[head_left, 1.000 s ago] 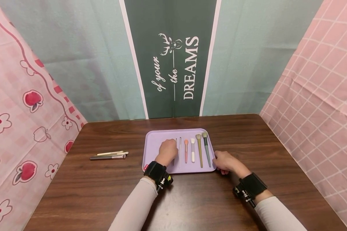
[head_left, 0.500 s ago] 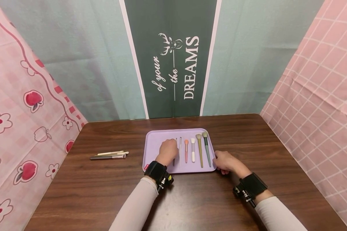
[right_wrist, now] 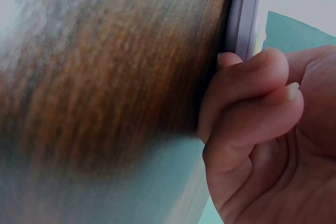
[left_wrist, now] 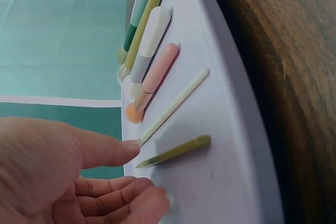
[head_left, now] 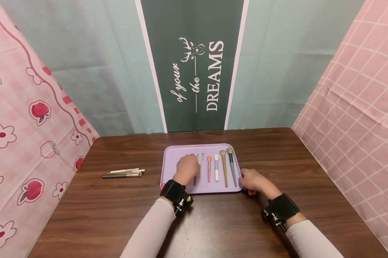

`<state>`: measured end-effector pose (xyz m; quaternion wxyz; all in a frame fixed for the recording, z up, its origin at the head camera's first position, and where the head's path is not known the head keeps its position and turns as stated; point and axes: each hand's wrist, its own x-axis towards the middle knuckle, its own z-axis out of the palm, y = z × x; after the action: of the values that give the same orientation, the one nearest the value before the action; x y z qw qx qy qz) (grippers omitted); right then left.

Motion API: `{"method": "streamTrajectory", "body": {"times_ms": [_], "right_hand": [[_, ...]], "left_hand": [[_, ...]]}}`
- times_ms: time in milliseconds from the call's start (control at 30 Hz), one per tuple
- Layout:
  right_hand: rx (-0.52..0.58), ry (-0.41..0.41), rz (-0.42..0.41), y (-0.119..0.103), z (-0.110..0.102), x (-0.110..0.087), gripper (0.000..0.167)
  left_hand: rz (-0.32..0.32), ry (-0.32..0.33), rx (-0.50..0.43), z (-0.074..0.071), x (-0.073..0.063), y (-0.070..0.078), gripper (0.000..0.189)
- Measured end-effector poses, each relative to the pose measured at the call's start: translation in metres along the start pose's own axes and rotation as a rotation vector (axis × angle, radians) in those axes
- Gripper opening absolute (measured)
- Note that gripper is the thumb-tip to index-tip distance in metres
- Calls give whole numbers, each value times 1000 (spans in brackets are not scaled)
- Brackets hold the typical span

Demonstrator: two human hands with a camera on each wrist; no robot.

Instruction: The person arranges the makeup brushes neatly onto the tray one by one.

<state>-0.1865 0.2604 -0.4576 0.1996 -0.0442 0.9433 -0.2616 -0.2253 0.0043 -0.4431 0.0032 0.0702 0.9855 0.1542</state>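
On the lilac tray [head_left: 177, 150], my left hand [head_left: 188, 167] is over a thin dark makeup brush [head_left: 195, 180], partly hidden by it. In the left wrist view that brush lies on the tray, its far end in the gap between thumb and loosely bent fingers. A slim pale brush [left_wrist: 176, 104] lies beside the thumb tip. Farther right are a pink brush [head_left: 209, 170], a white brush [head_left: 216, 168], an olive fan-shaped brush [head_left: 224, 168] and a green brush [head_left: 231, 167], side by side. My right hand [head_left: 251, 179] grips the tray's near right corner with curled fingers.
Left of the tray, several more brushes [head_left: 123, 175] lie together on the brown wooden table [head_left: 116, 215]. A green curtain [head_left: 194, 122] hangs behind the table, with pink cloths along the left [head_left: 65, 154] and right [head_left: 348, 118] sides.
My left hand has shifted very slightly left, uncovering a little more of the thin dark brush. The right hand and tray stay in place.
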Motion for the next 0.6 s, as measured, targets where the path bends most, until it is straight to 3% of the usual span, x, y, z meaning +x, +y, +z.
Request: {"method": "streamTrajectory", "body": {"times_ms": [267,600], "right_hand": [[4,-2,15,0,0,-1,9],[7,-2,9,0,0,0,9]], "left_hand": [[-47,-35,47,-5,-3,-6,36],[6,-9,100,-17,-13,-20,42]]}}
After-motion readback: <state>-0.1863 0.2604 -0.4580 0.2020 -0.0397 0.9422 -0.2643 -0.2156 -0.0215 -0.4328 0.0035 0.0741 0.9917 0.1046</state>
